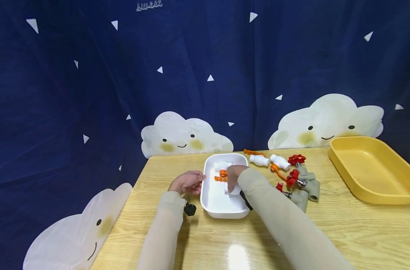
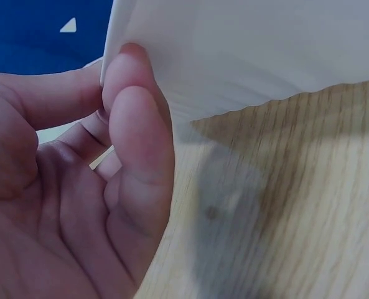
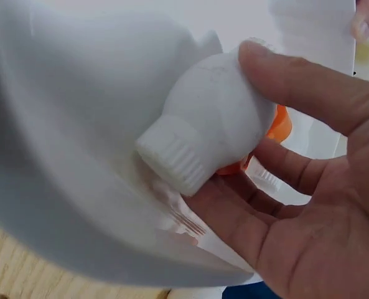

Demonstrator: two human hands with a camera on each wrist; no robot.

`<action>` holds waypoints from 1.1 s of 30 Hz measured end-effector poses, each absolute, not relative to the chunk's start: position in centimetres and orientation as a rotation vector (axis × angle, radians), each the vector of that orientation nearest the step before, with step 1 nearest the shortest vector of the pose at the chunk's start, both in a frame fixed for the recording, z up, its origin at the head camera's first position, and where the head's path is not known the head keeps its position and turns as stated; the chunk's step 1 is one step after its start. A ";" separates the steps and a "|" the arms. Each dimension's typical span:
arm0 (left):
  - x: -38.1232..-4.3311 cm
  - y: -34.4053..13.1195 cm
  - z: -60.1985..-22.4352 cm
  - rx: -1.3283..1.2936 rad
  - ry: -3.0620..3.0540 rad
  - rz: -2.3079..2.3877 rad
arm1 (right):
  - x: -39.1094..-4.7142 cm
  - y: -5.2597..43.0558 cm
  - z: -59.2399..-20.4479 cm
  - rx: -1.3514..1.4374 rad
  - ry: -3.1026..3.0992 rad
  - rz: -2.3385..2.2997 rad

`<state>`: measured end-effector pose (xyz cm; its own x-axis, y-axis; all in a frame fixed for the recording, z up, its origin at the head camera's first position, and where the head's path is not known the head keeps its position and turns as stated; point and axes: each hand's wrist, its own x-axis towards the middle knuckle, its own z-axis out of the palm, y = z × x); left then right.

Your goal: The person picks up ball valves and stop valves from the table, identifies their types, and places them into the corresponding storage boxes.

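On the table stands a white plastic bin (image 1: 224,215), and my left hand (image 1: 188,183) pinches its left rim between thumb and fingers. My right hand (image 1: 234,176) reaches into the bin from the right. In the right wrist view, its thumb and fingers grip a white ball valve (image 3: 212,106) with a ribbed end, close over the bin floor. An orange handle (image 1: 220,179) shows beside that hand in the bin. Behind it lies another white valve body (image 1: 222,166), partly hidden by the right hand.
To the right of the bin lie two white valves (image 1: 259,160), orange handles (image 1: 254,152), and several grey pipe valves (image 1: 313,189) with red handwheels (image 1: 296,159). A yellow tray (image 1: 364,195) stands at the far right. Behind the wooden table (image 1: 205,247) hangs a blue curtain (image 1: 191,45).
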<state>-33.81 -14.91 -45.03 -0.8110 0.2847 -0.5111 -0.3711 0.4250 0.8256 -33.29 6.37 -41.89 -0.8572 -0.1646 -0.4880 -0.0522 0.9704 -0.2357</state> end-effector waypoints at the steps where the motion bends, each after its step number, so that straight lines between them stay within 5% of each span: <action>1: -33.8 -15.0 -45.0 -0.069 2.084 1.417 | -33.3 6.4 -41.8 -0.160 2.596 -0.296; 13: -33.7 -14.8 -44.9 -0.063 2.077 1.410 | -33.2 7.7 -41.1 -0.260 2.563 -0.394; 33: -33.5 -14.9 -44.9 -0.050 2.101 1.429 | -29.6 13.9 -39.0 -0.901 2.706 -0.639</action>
